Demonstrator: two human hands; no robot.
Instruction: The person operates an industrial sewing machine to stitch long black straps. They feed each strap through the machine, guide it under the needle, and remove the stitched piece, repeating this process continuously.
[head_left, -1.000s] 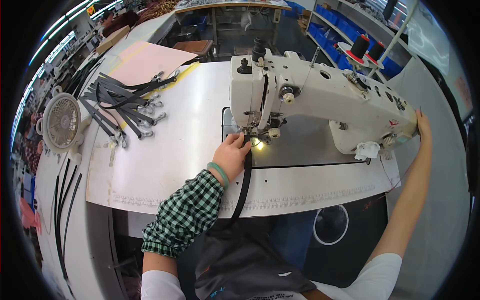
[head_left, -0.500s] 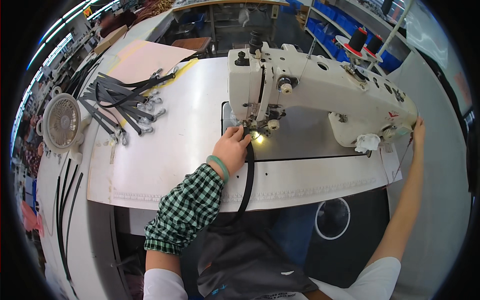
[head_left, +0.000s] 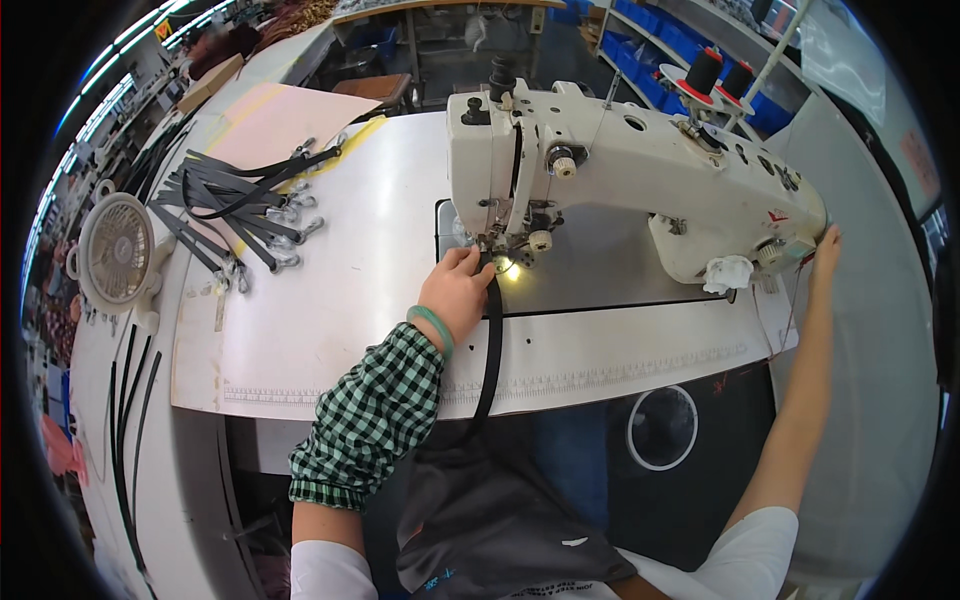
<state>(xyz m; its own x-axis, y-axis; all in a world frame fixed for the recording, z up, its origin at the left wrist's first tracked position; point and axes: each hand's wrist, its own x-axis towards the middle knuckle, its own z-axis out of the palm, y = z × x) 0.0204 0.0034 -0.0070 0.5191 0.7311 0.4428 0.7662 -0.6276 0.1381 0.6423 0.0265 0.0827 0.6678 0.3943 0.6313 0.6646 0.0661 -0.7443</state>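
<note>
Two hands share the job: the left hand [head_left: 458, 295] pinches the black strap [head_left: 492, 340] at the needle, seven o'clock of the sewing machine [head_left: 630, 170], while the right hand [head_left: 826, 250] rests open-fingered at its three-o'clock end, so feeding straight and steadily seems wise.

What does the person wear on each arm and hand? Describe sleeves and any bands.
The left arm has a green-and-black checked oversleeve over a white short sleeve, plus a green wristband. The left hand and right hand are bare; the right arm shows only a white short sleeve.
</note>
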